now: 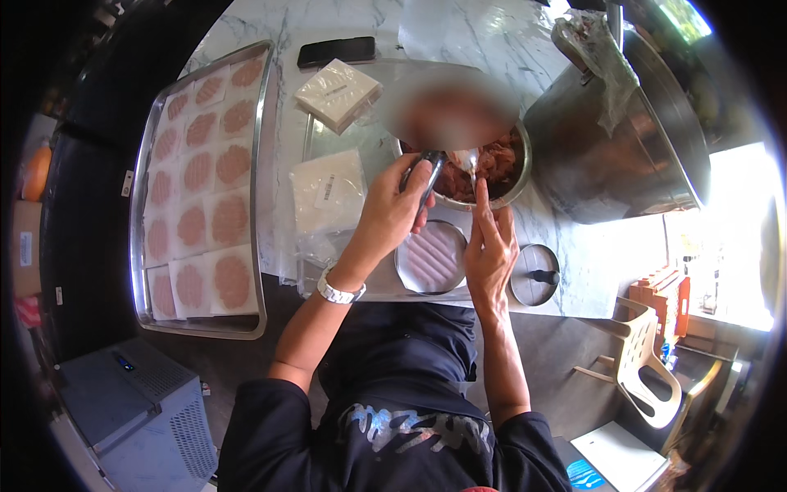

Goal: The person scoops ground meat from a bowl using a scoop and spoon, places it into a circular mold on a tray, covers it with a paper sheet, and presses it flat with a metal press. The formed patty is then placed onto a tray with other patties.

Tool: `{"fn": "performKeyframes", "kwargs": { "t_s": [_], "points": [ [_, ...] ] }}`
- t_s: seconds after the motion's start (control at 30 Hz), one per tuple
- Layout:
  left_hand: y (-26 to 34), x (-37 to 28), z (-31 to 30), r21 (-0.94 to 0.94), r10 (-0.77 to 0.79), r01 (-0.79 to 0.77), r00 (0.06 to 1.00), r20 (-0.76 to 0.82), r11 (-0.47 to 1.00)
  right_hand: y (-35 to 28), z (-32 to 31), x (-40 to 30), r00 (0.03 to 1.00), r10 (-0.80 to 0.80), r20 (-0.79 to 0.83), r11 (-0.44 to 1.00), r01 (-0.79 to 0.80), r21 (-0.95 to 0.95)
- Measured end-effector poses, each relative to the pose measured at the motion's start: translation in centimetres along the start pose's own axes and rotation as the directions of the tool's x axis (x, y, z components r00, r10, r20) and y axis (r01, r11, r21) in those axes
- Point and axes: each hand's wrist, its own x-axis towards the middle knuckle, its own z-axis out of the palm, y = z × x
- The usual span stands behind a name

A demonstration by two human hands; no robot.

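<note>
My left hand (403,190) is closed around the black handle (432,175) of a utensil, whose far end is hidden by a blurred patch. In my right hand (492,246) is a metal spoon (472,165), with the index finger laid along its stem. Both hands are at the near rim of a steel bowl (524,169) that holds raw minced meat (495,163). Between my forearms lies a round, ridged burger press base (431,258) covered by a thin sheet. The press's round metal plate (533,278) with a black knob sits to the right of my right hand.
Raw patties on paper squares (198,171) fill a steel tray (265,270) at the left. Wrapped paper stacks (338,92) and a phone (336,52) lie left of the bowl. A big steel pot (615,135) stands at the right, near a plastic chair (645,363).
</note>
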Motion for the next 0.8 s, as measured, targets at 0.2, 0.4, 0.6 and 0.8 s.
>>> {"fn": "performKeyframes", "kwargs": {
  "t_s": [0.2, 0.4, 0.6, 0.8],
  "points": [
    [1.3, 1.6, -2.1, 0.017, 0.118, -0.117, 0.981, -0.154, 0.993, 3.0, -5.2, -0.4, 0.974, 0.046, 0.222, 0.971, 0.008, -0.239],
    [-2.5, 1.1, -2.0, 0.409, 0.228, -0.153, 0.963, -0.143, 0.900, 3.2, -7.9, 4.8, 0.857, -0.073, 0.510, 0.848, 0.323, -0.420],
    [-3.8, 1.1, -1.6, 0.496, 0.226, -0.133, 0.965, -0.132, 0.858, 4.4, -6.3, 6.6, 0.736, -0.174, 0.655, 0.738, 0.537, -0.407],
    [-4.9, 1.2, -1.5, 0.494, 0.300, -0.176, 0.936, -0.182, 0.851, 2.7, -5.5, 8.9, 0.651, -0.076, 0.755, 0.815, 0.477, -0.329]
  ]
}}
